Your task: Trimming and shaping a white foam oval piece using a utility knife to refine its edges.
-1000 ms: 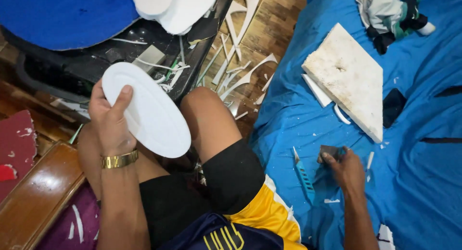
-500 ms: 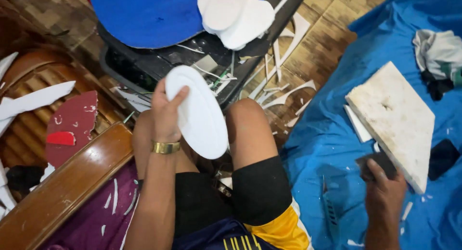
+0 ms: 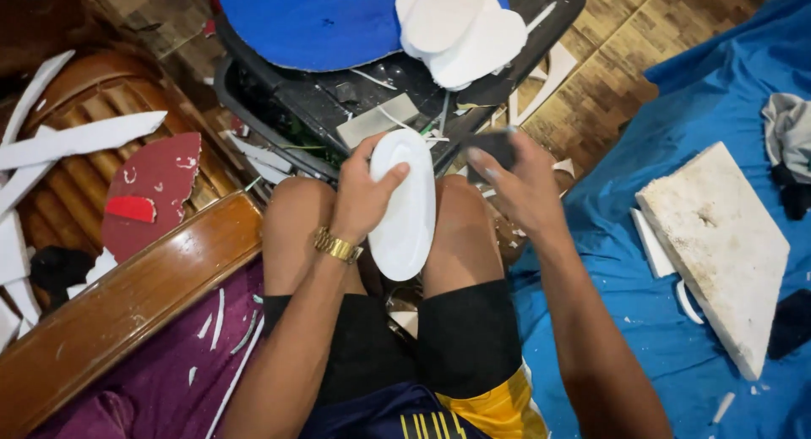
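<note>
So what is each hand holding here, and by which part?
The left hand holds a white oval foam piece by its left edge, near the top. The right hand grips a small dark block by its right side.

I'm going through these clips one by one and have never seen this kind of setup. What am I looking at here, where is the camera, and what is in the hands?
There is no machine here: a person works with two bare hands, and the one camera sits on their head, looking down over their knees.

The left hand holds a white oval foam piece upright between the knees. The right hand holds a small dark block close to the oval's upper edge; whether they touch is unclear.

In front lies a black tray carrying a blue foam disc, a stack of white foam ovals and thin white offcuts. To the right, a blue sheet covers the floor, with a rough white foam slab on it. To the left is a wooden furniture edge and a red half-round piece.
</note>
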